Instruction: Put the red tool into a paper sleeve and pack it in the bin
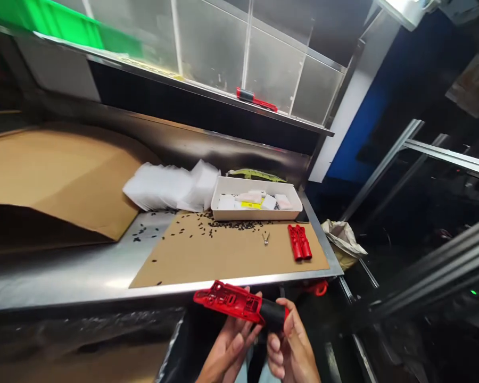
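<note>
Both hands are held low in front of the bench's [83, 276] near edge, just off it, and together they carry a red and black plastic part [239, 304]. The left hand [227, 348] comes up from below, its fingers [245, 332] pressed against the underside of the red section, so its grip is closed on the part. The right hand [291, 346] wraps the black end, thumb and fingers pinching it from the right side. The part lies nearly level, tilted slightly down to the right, with its ribbed red face turned up.

On the bench a brown cardboard sheet [223, 255] covers the right half, reaching the near edge. Small black screws [231, 225] are scattered along the sheet's far edge and a few spill onto the bare metal to the left. A pair of red parts [299, 242] lies side by side near the sheet's right edge, and a small metal piece [265, 239] sits just left of them. Behind the sheet stands a white tray [219, 205] holding white and yellow packets. A pile of clear plastic bags [171, 186] leans against the tray's left end. A large brown cardboard box [59, 175] fills the bench's left side. On the shelf [207, 93] above, a red and black tool [256, 99] rests.
</note>
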The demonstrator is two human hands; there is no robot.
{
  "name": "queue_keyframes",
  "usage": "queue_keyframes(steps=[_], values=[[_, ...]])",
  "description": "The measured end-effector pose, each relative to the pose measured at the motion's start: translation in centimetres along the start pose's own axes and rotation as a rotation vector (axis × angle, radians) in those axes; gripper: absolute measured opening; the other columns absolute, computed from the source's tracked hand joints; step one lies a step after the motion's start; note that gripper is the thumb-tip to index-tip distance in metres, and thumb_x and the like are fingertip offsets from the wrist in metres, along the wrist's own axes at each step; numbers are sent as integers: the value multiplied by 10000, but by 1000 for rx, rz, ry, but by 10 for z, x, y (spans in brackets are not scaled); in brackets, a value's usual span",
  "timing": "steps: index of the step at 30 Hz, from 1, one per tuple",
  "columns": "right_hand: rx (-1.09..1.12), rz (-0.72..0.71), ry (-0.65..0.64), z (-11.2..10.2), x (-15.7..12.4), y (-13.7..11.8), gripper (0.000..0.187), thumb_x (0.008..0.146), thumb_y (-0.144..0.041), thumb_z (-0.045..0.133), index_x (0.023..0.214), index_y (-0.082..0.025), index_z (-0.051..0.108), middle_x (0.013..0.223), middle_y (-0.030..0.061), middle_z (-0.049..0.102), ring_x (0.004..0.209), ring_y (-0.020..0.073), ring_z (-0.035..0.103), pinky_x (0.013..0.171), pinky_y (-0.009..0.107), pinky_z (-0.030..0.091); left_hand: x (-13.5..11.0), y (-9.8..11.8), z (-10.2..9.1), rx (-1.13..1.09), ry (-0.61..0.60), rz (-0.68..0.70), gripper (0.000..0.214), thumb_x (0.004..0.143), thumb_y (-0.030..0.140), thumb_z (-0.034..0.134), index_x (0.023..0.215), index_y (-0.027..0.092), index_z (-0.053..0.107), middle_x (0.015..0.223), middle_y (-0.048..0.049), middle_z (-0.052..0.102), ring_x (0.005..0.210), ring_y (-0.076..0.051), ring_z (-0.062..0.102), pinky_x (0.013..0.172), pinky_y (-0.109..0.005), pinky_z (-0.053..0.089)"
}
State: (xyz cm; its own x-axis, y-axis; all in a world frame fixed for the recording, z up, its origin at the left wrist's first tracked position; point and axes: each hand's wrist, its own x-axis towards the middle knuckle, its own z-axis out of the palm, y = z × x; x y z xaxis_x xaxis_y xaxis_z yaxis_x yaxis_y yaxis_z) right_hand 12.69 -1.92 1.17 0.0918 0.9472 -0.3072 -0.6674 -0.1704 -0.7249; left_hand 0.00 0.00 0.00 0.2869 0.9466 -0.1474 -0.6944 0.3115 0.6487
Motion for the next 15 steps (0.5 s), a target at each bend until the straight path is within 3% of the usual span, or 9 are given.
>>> queue_keyframes(steps=[3,6,9,12,15], values=[[61,98,-20,-7,-26,14,804,617,-761,756,1188,-266,479,512,-116,474,374,17,282,373,122,141,-13,-3,22,-4,-44,10,697,719,497,834,1344,374,550,1414,-55,586,1388,-275,412,1093,-383,381],[-57,126,-82,-19,-51,20,891,681,-861,589,1255,-186,498,453,-91,495,324,42,300,362,156,170,-30,-9,28,20,5,-28,742,709,451,856,1345,277,517,1329,-131,640,1327,-298,488,1061,-385,416],[-357,-117,38,-31,-72,19,900,810,-862,364,1299,-121,511,469,-24,564,354,92,403,395,196,261,-40,-16,21,-8,117,-49,732,640,484,896,1242,243,557,1185,-121,715,1234,-295,574,978,-359,486],[-728,-413,212,-37,-84,17,620,844,-712,550,1169,-190,633,666,23,636,539,126,516,502,230,346,-43,-20,18,-49,256,-56,682,567,501,930,1114,269,595,1064,-49,750,1173,-267,618,852,-305,541],[-955,-583,180,-33,-86,21,403,760,-600,724,947,-245,744,803,37,600,680,161,518,558,258,347,-44,-19,20,-86,342,-76,781,465,505,966,1120,277,608,1024,-42,755,1129,-254,642,767,-269,554]])
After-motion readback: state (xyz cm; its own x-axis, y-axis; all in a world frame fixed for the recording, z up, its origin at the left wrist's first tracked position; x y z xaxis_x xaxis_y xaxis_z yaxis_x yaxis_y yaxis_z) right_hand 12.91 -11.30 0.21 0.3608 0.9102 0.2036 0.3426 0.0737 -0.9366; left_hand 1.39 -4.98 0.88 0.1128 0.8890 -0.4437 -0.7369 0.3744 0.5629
